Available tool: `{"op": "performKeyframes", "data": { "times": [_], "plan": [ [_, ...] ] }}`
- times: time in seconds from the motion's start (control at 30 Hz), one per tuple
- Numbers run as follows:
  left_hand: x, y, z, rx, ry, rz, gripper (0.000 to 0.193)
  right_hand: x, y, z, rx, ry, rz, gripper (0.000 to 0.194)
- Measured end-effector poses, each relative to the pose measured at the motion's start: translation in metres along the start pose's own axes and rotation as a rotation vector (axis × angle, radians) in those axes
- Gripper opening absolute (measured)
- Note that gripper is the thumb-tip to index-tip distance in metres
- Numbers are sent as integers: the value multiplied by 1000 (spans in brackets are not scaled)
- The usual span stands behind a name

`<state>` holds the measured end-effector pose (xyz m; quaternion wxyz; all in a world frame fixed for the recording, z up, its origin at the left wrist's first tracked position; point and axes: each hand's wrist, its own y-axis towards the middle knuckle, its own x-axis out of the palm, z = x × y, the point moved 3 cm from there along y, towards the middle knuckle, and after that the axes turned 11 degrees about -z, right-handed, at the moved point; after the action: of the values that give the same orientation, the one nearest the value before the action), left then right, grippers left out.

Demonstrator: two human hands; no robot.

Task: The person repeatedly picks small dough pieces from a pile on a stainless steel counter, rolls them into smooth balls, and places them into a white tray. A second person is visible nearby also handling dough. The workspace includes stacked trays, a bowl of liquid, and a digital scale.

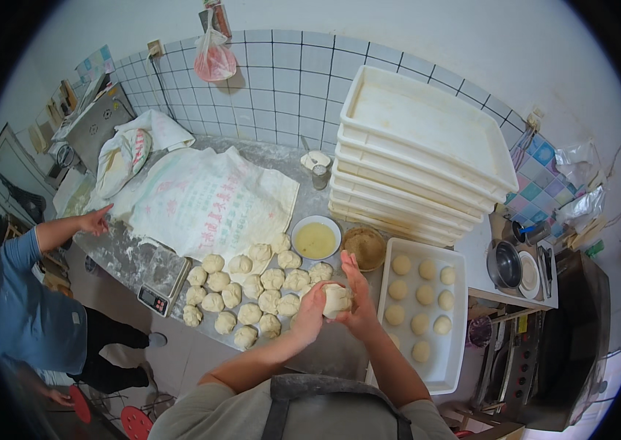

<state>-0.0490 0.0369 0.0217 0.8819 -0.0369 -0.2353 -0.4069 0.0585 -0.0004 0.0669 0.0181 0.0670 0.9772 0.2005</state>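
A ball of dough (337, 301) is held between my left hand (310, 314) and my right hand (361, 302), above the front of the metal worktop. My left hand cups its left side; my right hand touches its right side with the fingers raised. To the left lie several rough dough lumps (249, 313). On the right, a white plastic tray (458, 341) holds several smooth round dough balls (425, 295). Behind my hands are a bowl of yellowish liquid (316, 240) and a bowl of brown stuff (364, 247).
Stacked white trays (426, 137) rise at the back right. A digital scale (154, 300) stands left of the lumps, beside a printed cloth sack (217, 203). At the left, another person (40, 308) in a blue shirt reaches over the worktop. A metal pot (504, 264) sits far right.
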Motion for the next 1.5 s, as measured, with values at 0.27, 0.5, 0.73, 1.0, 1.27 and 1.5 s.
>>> {"op": "performKeyframes", "data": {
  "times": [0.27,0.5,0.73,1.0,1.27,1.5],
  "plan": [
    [-2,-4,3,99,25,61,63,3,4,-15,50,-161,-78,28],
    [3,-3,-1,-171,134,103,54,0,2,-16,97,-208,-159,22],
    [4,-1,5,-181,59,-19,62,1,-5,-23,69,15,-80,22],
    [3,5,-9,-135,-352,-245,64,-10,-13,-23,231,-163,-103,25],
    [9,4,12,-416,-846,-186,61,-19,-22,-14,224,-569,-130,28],
    [10,-7,-2,-335,-617,96,54,-7,-39,-13,84,-510,-126,36]
  ]
}}
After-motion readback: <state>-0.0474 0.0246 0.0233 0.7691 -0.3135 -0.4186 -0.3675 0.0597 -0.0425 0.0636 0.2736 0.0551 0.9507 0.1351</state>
